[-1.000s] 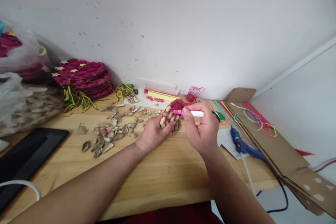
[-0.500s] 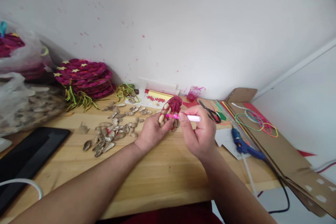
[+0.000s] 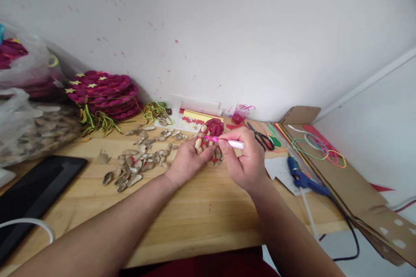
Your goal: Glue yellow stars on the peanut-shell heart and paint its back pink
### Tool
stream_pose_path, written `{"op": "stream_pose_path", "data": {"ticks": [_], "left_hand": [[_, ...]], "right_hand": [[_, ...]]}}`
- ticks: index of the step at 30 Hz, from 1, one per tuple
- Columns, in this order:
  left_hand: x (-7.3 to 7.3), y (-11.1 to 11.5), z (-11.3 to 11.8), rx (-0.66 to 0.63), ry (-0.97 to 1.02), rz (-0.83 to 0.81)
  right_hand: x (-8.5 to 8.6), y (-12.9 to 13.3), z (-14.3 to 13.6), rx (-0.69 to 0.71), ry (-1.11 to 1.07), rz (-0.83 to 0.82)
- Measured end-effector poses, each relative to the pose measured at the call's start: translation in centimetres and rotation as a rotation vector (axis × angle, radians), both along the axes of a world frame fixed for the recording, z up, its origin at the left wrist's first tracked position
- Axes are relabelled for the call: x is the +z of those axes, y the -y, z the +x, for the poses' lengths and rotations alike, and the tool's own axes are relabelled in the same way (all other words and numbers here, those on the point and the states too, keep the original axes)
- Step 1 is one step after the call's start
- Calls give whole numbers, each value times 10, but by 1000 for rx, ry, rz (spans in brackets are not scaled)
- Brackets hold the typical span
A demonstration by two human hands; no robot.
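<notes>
My left hand [image 3: 190, 159] is closed on the near left edge of a peanut-shell craft piece [image 3: 215, 127], its thumb lying over the front. Magenta paint covers the upper part of the piece; lower down the shells are bare tan, with red backing between them. My right hand [image 3: 245, 156] pinches a white-handled paintbrush [image 3: 236, 144]. The brush's pink-stained tip lies over the shells near the middle of the piece. Just beyond stands a clear cup of magenta paint [image 3: 238, 115]. Loose peanut shells [image 3: 134, 166] are scattered on the table left of my left hand.
A stack of magenta shell pieces [image 3: 104, 95] with yellow stars stands back left, beside a bag of peanut shells [image 3: 48, 130]. A black tablet [image 3: 39, 194] lies front left. On the right are scissors [image 3: 264, 138], a blue glue gun [image 3: 305, 179] and cardboard [image 3: 344, 181].
The craft piece has tilted and turned a little, showing more bare shells on its front. My right hand and the brush have shifted slightly left. The view has moved slightly.
</notes>
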State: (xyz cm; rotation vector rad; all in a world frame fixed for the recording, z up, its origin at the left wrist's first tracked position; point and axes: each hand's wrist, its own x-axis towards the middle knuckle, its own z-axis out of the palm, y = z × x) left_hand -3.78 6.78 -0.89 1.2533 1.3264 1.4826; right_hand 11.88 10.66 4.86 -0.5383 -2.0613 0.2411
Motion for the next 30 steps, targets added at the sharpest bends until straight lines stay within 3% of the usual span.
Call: {"op": "stream_pose_path", "data": {"ticks": [8,15,20,25,30], "left_hand": [[0,-2,-4,-120,157,-26],[-4,-3,-3,-185,256,-26],[-2,-2,-3,-222,250,-34],[0,-1,-3,-181,294,-52],[-2,-2,-2,-213,331,-82]], "right_hand": [[1,-5,1,64,0,-9],[-1,-14,8,-1,-63,-22],[-2,-16,8,90,-13,-60],[-3,-18,9,27,-53,-35],[-3,-17,7,99,1,-51]]}}
